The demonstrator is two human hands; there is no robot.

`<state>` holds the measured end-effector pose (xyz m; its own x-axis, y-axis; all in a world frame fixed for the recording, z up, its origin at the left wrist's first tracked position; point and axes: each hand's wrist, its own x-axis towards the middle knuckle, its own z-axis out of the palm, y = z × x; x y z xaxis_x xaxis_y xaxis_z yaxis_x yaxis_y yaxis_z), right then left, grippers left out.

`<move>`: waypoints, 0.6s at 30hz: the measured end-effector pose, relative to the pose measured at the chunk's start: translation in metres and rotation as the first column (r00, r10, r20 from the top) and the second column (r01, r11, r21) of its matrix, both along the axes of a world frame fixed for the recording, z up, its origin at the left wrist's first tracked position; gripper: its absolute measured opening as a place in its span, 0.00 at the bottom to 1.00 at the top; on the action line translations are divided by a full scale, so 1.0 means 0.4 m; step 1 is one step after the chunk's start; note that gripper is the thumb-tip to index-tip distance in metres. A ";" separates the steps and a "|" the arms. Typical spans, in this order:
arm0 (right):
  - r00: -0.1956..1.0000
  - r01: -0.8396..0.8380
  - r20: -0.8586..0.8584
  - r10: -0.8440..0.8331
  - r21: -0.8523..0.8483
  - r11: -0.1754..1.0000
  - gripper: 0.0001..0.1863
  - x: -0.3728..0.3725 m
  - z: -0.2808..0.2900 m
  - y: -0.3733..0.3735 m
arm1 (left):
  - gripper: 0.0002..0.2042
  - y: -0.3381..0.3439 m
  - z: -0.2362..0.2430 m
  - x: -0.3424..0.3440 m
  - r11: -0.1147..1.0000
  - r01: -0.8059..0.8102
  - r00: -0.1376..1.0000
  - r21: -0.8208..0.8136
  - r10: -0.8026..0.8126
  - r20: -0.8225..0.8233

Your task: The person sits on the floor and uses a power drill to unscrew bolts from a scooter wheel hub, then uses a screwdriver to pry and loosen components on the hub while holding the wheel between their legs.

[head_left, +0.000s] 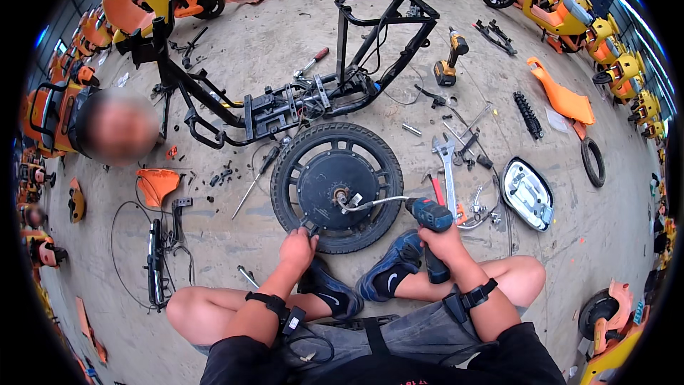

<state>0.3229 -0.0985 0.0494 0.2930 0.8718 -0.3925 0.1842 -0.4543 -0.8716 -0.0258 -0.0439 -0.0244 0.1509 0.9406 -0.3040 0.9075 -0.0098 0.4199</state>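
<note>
A hub-motor wheel (338,185) with a black tyre lies flat on the floor before my feet. My left hand (298,248) is at its near edge, fingers closed by the rim of the hub; what they pinch, if anything, I cannot make out. My right hand (440,242) grips a dark blue cordless drill (427,214), right of the wheel, its front pointing left. A grey cable (381,201) runs from the hub's axle toward the drill's front; whether they touch I cannot tell.
Beyond the wheel lies a black scooter frame (285,103). A yellow drill (449,58), a large adjustable wrench (445,164), a shock absorber (528,115), and a white-lined shell (527,194) lie to the right. An orange panel (158,185) and a black fork-like part (154,264) lie left. Another person is at far left.
</note>
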 end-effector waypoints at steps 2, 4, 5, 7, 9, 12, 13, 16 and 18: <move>0.996 -0.043 0.076 0.045 -0.026 0.999 0.06 0.012 -0.036 -0.009 | 0.18 0.009 0.015 0.002 1.000 -0.016 0.998 -0.001 0.015 -0.065; 0.990 -0.101 0.095 0.103 -0.018 0.995 0.06 0.012 -0.043 -0.009 | 0.20 0.012 0.011 -0.014 0.997 0.045 0.987 -0.060 -0.054 -0.151; 0.996 -0.077 0.052 0.078 -0.009 0.997 0.06 0.009 -0.045 -0.009 | 0.20 0.011 -0.007 -0.024 0.992 0.047 0.984 -0.119 -0.066 -0.163; 0.998 -0.043 -0.036 0.043 0.005 0.999 0.06 -0.006 -0.023 -0.005 | 0.20 0.003 -0.057 -0.044 0.971 0.034 0.980 -0.237 -0.079 -0.182; 0.997 -0.009 -0.076 0.009 0.000 1.000 0.06 -0.018 -0.003 -0.006 | 0.20 0.006 -0.074 -0.045 0.972 0.026 0.981 -0.234 -0.070 -0.182; 0.995 0.020 -0.096 -0.021 -0.011 1.000 0.07 -0.023 0.010 0.000 | 0.18 0.023 -0.063 -0.041 0.971 0.089 0.971 -0.220 -0.134 -0.196; 0.997 0.023 -0.070 -0.024 -0.024 0.999 0.07 -0.026 0.013 0.002 | 0.18 0.032 -0.054 -0.038 0.966 0.086 0.967 -0.242 -0.139 -0.212; 0.999 0.036 -0.001 -0.036 -0.049 0.998 0.07 -0.038 0.006 0.004 | 0.19 0.055 -0.070 -0.057 0.955 0.012 0.981 -0.298 -0.069 -0.181; 0.998 0.014 0.057 -0.012 -0.032 0.999 0.07 -0.040 -0.015 0.005 | 0.23 0.069 -0.085 -0.074 0.945 -0.029 0.991 -0.327 -0.016 -0.134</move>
